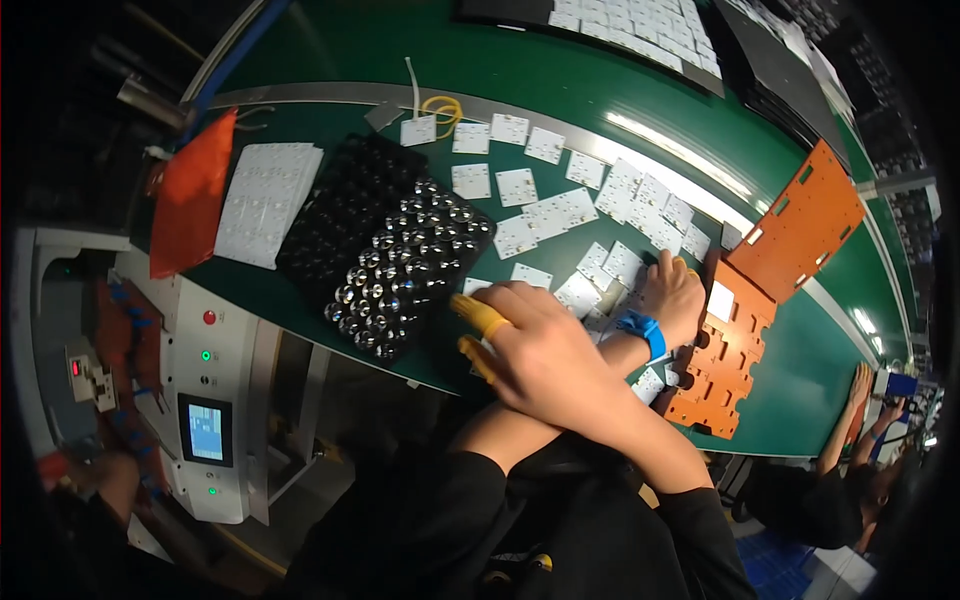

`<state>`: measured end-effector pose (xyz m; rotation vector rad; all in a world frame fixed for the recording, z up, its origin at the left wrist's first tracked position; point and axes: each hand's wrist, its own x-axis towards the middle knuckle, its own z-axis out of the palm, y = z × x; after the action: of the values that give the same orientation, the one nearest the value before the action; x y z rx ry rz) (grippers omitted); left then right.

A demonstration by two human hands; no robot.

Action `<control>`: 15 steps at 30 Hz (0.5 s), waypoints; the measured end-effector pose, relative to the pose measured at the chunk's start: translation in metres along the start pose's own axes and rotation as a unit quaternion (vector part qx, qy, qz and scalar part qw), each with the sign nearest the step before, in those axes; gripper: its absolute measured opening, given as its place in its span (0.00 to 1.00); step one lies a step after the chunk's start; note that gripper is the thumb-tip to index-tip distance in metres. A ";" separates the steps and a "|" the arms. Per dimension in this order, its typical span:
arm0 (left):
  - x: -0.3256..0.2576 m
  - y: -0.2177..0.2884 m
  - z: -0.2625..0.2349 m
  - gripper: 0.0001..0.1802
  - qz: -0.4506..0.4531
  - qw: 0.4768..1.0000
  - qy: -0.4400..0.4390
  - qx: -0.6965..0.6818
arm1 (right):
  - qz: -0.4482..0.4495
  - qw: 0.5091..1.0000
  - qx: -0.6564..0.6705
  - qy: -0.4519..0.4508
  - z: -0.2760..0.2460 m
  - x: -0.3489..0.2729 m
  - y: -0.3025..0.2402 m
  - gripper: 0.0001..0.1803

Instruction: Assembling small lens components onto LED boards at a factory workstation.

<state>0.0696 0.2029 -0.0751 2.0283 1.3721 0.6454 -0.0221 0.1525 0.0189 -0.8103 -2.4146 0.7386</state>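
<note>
My forearms cross, the right over the left. My right hand (545,345), with yellow finger covers on two fingers, hovers beside a black tray of clear domed lenses (410,260). Its covered fingertips are apart, and I see nothing between them. My left hand (672,300), below a blue wristband (641,334), reaches among small white circuit boards (622,262). Its fingers are bent and closed downward; what they grip, if anything, is hidden. Close to its right lies an orange slotted fixture (728,355), with a white board (720,301) at its upper end.
An orange panel (800,225) stands tilted behind the fixture. Left of the lenses lie a white board stack (265,205) and an orange sheet (190,200). A yellow band (443,108) lies farther back. A control cabinet (235,340) stands left; another person (835,490) works at right.
</note>
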 end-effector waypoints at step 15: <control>-0.090 -0.046 -0.059 0.10 -0.139 0.928 -0.022 -0.346 | 0.045 0.962 -0.266 -0.044 0.035 0.049 0.018 0.12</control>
<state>-0.0311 0.1442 -0.0717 1.2543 1.1536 0.8048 -0.0698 0.1854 -0.0051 -1.1124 -2.7117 0.1456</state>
